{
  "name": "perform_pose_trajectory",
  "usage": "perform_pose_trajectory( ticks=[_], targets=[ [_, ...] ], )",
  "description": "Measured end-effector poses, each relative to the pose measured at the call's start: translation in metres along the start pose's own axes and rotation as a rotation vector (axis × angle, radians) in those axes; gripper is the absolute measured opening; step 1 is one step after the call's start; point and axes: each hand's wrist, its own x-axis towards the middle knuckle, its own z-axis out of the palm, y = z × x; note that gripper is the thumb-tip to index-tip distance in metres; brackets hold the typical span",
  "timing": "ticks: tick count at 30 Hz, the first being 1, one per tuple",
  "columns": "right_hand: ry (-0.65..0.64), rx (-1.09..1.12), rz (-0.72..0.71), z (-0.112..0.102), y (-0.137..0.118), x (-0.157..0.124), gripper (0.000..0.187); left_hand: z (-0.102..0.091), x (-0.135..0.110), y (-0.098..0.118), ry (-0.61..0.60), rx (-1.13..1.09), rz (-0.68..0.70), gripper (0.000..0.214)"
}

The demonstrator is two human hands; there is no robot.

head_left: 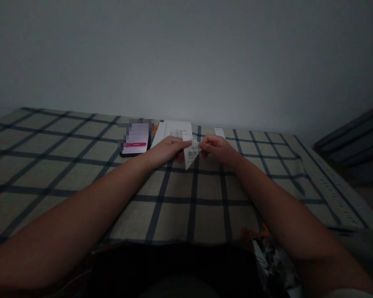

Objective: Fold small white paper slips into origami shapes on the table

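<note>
both bare forearms reach forward from the near edge of the checked cloth (pixel 65 136) and converge toward the middle of its far edge. the left hand (pixel 168 150) lies palm down, fingers curled, with thumb and fingertips pinched together at its right side. the right hand (pixel 219 150) mirrors it, knuckles up, fingertips pinched closed. the two pinches sit just apart, both wrists straight.

Head-worn view, forward-down (close in)

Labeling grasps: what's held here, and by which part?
A folded printed paper, pinched at its upper edges: left hand on the left side, right hand on the right. Pointed lower end free.
</note>
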Motion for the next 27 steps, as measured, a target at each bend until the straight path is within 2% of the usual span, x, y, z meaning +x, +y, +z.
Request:
perform_pose_trajectory(
  ticks=[4, 8, 10, 13, 16, 18, 21, 24, 27],
  targets=[
    [0.020, -0.005, 0.002, 0.001, 0.000, 0.000, 0.032, -0.001, 0.000, 0.001, 0.021, 0.074, 0.068, 0.040],
    [0.010, -0.020, 0.024, 0.001, 0.004, 0.000, 0.032, -0.002, 0.001, -0.003, -0.003, 0.144, 0.063, 0.040],
    [0.004, -0.046, 0.015, 0.001, 0.005, 0.001, 0.033, -0.001, 0.003, -0.005, -0.018, 0.117, 0.054, 0.037],
    [0.010, -0.092, -0.006, 0.001, 0.008, 0.002, 0.035, 0.002, 0.004, -0.006, -0.004, -0.035, 0.055, 0.030],
    [0.064, -0.138, -0.078, 0.001, 0.010, 0.003, 0.032, 0.003, 0.004, -0.002, 0.047, -0.163, 0.041, 0.045],
    [0.094, -0.202, -0.154, 0.001, 0.010, 0.002, 0.040, 0.004, 0.004, 0.000, 0.091, -0.217, 0.019, 0.049],
    [0.061, -0.402, -0.263, -0.001, 0.007, 0.001, 0.050, 0.004, 0.004, 0.001, 0.142, -0.272, -0.027, 0.044],
    [0.020, -0.572, -0.351, -0.003, 0.004, 0.001, 0.039, 0.005, 0.006, -0.001, 0.119, -0.316, -0.067, 0.035],
    [0.019, -0.610, -0.379, -0.006, 0.003, 0.001, 0.033, 0.004, 0.007, -0.005, 0.078, -0.342, -0.085, 0.032]
  ],
)
